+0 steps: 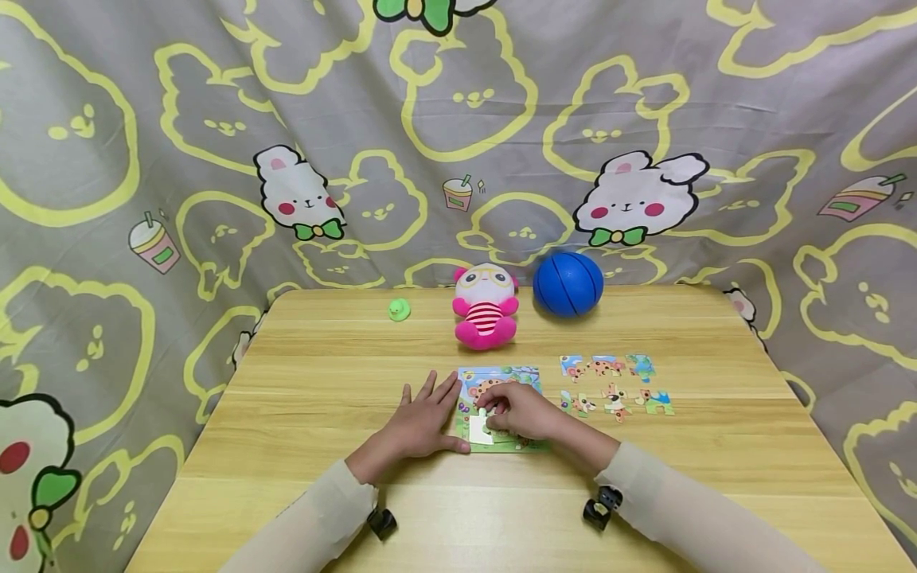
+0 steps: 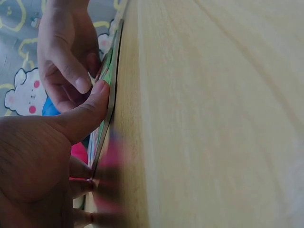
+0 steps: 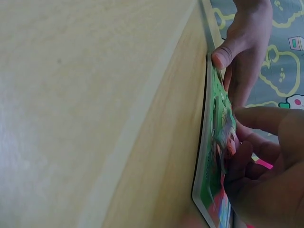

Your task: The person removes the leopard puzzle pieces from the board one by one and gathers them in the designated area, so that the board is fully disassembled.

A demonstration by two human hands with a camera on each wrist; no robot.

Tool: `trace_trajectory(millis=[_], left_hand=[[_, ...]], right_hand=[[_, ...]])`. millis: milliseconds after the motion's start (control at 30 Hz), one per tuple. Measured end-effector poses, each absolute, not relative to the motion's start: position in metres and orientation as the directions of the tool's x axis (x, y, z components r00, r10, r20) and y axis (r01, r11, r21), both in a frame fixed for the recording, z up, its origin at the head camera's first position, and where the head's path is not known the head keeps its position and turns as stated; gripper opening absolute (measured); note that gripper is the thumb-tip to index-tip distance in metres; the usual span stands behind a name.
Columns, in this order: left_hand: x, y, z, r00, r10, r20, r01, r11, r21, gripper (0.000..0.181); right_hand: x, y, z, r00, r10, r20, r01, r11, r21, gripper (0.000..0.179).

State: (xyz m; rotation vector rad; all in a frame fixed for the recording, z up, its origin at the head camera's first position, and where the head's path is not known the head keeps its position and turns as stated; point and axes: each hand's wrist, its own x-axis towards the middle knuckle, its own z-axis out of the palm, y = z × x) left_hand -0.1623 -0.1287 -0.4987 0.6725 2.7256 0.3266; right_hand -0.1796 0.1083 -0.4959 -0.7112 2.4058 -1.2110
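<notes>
A picture puzzle board (image 1: 532, 379) lies flat on the table, its printed scene partly covered by my hands. My left hand (image 1: 421, 422) rests along the board's left side, fingers spread and fairly straight. Its thumb (image 2: 97, 97) presses on the board's near left corner. Over the board, my right hand (image 1: 526, 410) has curled fingers and pinches a puzzle piece (image 3: 228, 140), which sits slightly tilted on the surface. A white bare patch (image 1: 478, 430) shows in the board just below those fingertips.
Several loose puzzle pieces (image 1: 616, 400) lie in two rows to the board's right. Behind stand a pink panda plush (image 1: 485, 306), a blue ball (image 1: 568, 284) and a small green duck toy (image 1: 399, 309). A patterned curtain (image 1: 372, 119) hangs behind the wooden table (image 1: 308, 382).
</notes>
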Motion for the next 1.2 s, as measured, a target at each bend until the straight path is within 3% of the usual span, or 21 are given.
trace_trajectory(millis=[600, 1200], left_hand=[[-0.16, -0.125, -0.493, -0.842, 0.474, -0.259, 0.406, 0.872, 0.275, 0.116], [-0.144, -0.088, -0.499, -0.924, 0.307, -0.226, 0.26, 0.941, 0.217, 0.12]], right_hand=[[-0.179, 0.104, -0.497, -0.833, -0.548, -0.077, -0.268, 0.522, -0.81, 0.023], [-0.182, 0.108, -0.5, -0.819, -0.568, -0.079, -0.257, 0.486, -0.835, 0.022]])
